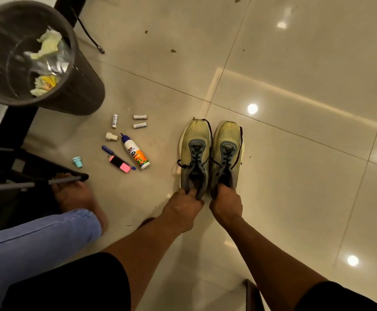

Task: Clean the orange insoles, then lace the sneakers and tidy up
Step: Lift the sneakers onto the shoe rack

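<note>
Two yellow and grey sneakers stand side by side on the tiled floor, toes pointing away from me. The left sneaker (195, 149) and the right sneaker (226, 147) both carry dark laces with loose ends trailing along their sides. My left hand (183, 206) grips the heel collar of the left sneaker. My right hand (225, 204) grips the heel collar of the right one. No orange insoles show; the insides of the shoes look dark.
A dark bin (37, 59) with crumpled paper stands at the upper left. Small items lie on the floor left of the shoes: a glue bottle (136, 152), a pen (115, 156), a pink eraser (120, 164), batteries (140, 121), a teal cap (77, 161). A bare foot (77, 196) and a chair frame (26, 182) sit at the left.
</note>
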